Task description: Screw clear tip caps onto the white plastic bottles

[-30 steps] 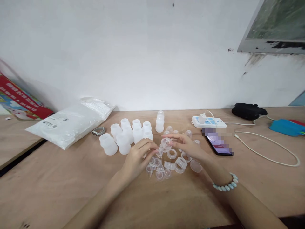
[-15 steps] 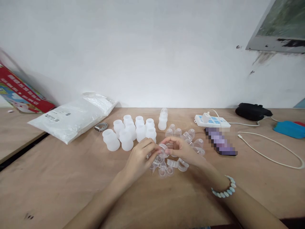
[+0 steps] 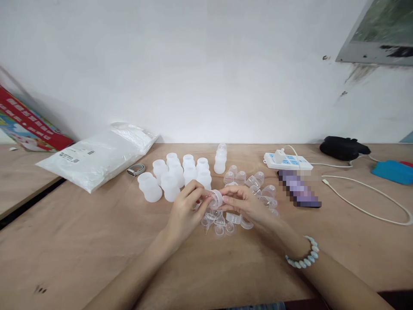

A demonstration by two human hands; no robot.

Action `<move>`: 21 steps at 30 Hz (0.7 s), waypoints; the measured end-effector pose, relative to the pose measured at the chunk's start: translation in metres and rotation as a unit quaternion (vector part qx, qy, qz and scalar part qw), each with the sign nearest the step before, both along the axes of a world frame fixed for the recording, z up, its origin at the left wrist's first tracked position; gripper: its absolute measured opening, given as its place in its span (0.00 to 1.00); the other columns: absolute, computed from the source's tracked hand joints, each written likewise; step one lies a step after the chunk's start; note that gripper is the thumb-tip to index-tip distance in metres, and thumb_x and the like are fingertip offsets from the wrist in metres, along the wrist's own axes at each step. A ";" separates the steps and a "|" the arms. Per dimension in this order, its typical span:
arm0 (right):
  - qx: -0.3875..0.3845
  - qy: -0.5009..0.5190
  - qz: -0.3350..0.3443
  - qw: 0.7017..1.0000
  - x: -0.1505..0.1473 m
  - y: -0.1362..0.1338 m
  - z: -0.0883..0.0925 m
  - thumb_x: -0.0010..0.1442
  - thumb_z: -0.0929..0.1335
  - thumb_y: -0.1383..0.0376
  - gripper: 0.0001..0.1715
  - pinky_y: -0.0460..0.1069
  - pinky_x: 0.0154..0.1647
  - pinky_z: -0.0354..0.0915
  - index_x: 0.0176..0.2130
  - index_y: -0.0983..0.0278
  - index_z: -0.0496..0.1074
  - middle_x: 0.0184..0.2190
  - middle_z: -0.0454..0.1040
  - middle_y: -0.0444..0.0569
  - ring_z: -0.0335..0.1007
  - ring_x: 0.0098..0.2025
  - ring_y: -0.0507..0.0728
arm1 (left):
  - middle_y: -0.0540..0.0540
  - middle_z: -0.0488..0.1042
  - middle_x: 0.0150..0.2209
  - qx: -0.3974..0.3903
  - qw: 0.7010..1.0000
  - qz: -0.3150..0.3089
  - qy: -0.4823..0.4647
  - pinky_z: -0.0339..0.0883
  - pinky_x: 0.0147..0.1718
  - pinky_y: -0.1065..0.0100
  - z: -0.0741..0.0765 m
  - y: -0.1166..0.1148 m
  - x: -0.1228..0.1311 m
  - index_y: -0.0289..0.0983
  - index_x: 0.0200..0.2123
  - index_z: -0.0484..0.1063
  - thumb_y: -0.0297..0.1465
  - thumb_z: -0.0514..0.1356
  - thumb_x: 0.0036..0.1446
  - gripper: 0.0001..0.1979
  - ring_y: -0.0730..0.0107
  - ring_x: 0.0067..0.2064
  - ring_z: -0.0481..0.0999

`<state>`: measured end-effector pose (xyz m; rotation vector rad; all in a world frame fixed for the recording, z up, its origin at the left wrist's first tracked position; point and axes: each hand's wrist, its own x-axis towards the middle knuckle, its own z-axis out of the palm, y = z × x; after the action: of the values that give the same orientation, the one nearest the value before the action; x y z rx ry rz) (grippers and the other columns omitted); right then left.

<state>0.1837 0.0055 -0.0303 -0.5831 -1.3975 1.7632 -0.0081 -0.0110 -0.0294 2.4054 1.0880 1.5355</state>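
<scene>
Between my hands is a clear bottle collar ring (image 3: 216, 199), turned on its side, with what looks like a nipple seated in it. My left hand (image 3: 185, 209) is closed on its left side, thumb and fingers pinching. From the right, my right hand (image 3: 247, 204) grips the rim with thumb and fingertips. Below them lie several clear nipples (image 3: 220, 230) and another collar ring (image 3: 233, 218). Several frosted white bottle bodies (image 3: 150, 187) stand to the left. Behind, one bottle (image 3: 220, 159) stands upright with a clear cap on. Several clear dome caps (image 3: 268, 191) are at the right.
A white plastic bag (image 3: 97, 157) and a watch-like band (image 3: 136, 169) lie left. At right are a power strip (image 3: 287, 162), a phone (image 3: 298, 189), a white cable (image 3: 371, 180), a black pouch (image 3: 343, 147) and a blue item (image 3: 392, 172). A wall rises behind the table.
Both hands have shifted slightly left with the collar ring. The ring has tilted so that its round opening shows more.
</scene>
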 end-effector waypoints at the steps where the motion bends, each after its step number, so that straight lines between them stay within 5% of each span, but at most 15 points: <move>1: -0.002 0.003 0.000 1.000 0.000 0.000 -0.001 0.56 0.76 0.54 0.16 0.57 0.50 0.72 0.37 0.65 0.78 0.35 0.79 0.49 0.78 0.39 0.58 | 0.50 0.68 0.29 -0.005 1.000 -0.003 -0.008 0.65 0.28 0.72 0.001 0.000 0.001 0.36 0.32 0.72 0.22 0.59 0.60 0.06 0.74 0.29 0.69; 9: -0.033 0.001 -0.043 0.999 -0.005 0.001 -0.005 0.52 0.78 0.53 0.19 0.55 0.45 0.75 0.31 0.65 0.76 0.29 0.78 0.46 0.78 0.34 0.57 | 0.51 0.71 0.29 -0.093 0.991 -0.014 -0.093 0.68 0.28 0.72 0.000 -0.005 0.006 0.37 0.35 0.72 0.25 0.63 0.58 0.03 0.74 0.29 0.71; 13: -0.007 -0.016 -0.098 0.995 -0.007 0.003 -0.012 0.51 0.77 0.51 0.20 0.53 0.39 0.73 0.30 0.64 0.74 0.26 0.75 0.44 0.75 0.30 0.55 | 0.47 0.70 0.39 -0.151 0.979 -0.042 -0.128 0.72 0.30 0.71 0.001 -0.009 0.008 0.39 0.49 0.67 0.28 0.60 0.61 0.12 0.72 0.34 0.74; 16: 0.045 -0.064 -0.137 0.987 -0.007 0.005 -0.016 0.53 0.76 0.50 0.21 0.50 0.35 0.71 0.30 0.64 0.74 0.26 0.74 0.44 0.72 0.29 0.54 | 0.41 0.67 0.50 -0.163 0.984 -0.056 -0.053 0.75 0.34 0.67 0.000 -0.009 0.009 0.42 0.55 0.66 0.33 0.65 0.57 0.23 0.65 0.44 0.74; 21: 0.126 -0.119 -0.139 0.975 -0.007 0.003 -0.017 0.59 0.71 0.48 0.22 0.49 0.30 0.66 0.29 0.63 0.69 0.26 0.69 0.44 0.67 0.29 0.54 | 0.44 0.74 0.43 -0.169 0.984 -0.054 -0.028 0.74 0.37 0.65 -0.003 -0.006 0.011 0.40 0.45 0.73 0.32 0.67 0.55 0.14 0.64 0.42 0.76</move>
<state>0.1772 0.0088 -0.0470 -0.8274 -1.5868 1.3045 0.0031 -0.0166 -0.0326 2.1427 1.0846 1.2601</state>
